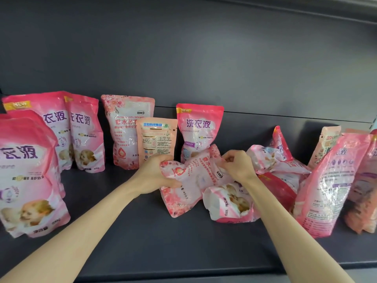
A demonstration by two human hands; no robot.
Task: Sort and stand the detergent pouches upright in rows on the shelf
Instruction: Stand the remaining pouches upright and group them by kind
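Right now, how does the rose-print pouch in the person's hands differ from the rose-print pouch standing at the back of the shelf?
The held pouch is tilted sideways; the back pouch stands upright. The held pouch is crumpled and gripped by the left hand and right hand; the back pouch is smoother, with no hand on it. Both share the pink rose print and red swirl logo.

Curled tight — left grip (155,174), right grip (238,166)

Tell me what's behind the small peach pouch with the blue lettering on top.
A taller rose-patterned pouch stands upright just behind the small peach pouch, offset to the left. Its lower right part is covered, so the print there cannot be read.
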